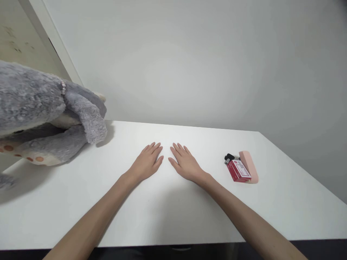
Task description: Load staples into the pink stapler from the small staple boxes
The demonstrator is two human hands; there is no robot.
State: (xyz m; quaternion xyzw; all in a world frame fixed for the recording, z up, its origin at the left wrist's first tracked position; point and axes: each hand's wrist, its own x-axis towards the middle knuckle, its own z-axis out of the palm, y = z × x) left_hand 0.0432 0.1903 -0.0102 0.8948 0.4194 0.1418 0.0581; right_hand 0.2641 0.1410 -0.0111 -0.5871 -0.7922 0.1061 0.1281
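My left hand [148, 162] lies flat, palm down, on the white table [173, 213], fingers stretched out and holding nothing. My right hand [185, 163] lies flat beside it, fingers also stretched out and empty; the two hands are close but apart. To the right of my right hand, a small red box [238, 170] leans against a pink stapler [249, 165], with a small black part [228, 157] at the far end.
A large grey plush toy [46, 119] with spotted paws lies on the table's left side. A plain white wall rises behind the table. The table's near edge runs along the bottom of the view.
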